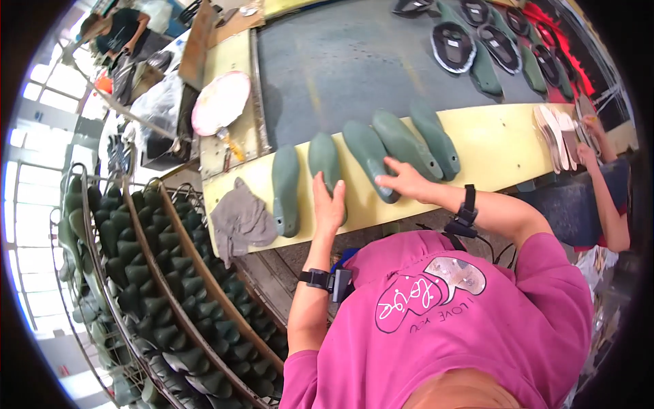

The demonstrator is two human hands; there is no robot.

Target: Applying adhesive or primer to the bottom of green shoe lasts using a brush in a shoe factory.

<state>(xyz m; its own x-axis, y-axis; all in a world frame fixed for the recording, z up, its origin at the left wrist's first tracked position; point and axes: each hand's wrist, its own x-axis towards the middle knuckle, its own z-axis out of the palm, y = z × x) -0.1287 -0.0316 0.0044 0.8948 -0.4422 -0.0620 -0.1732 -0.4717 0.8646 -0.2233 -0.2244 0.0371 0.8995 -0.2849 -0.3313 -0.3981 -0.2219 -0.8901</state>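
Observation:
Several green shoe lasts lie in a row on a pale yellow board in front of me, soles up. My left hand (329,204) rests on the near end of the second last (324,158) from the left, fingers stretched and thumb apart. With fingers spread, my right hand (409,183) touches the near end of the middle last (364,146). Two more lasts, one (402,142) beside the other (434,140), lie right of it. The leftmost last (286,187) is left of my left hand, beside a crumpled grey-brown cloth (242,218).
Beyond the board runs a dark grey surface (340,54), carrying lasts and black shoe pieces (453,48) at far right. A white-coated dish (221,102) and brush (231,144) sit at left. Racks of lasts (157,286) stand lower left. Another person's hands (589,140) handle insoles (555,140) at right.

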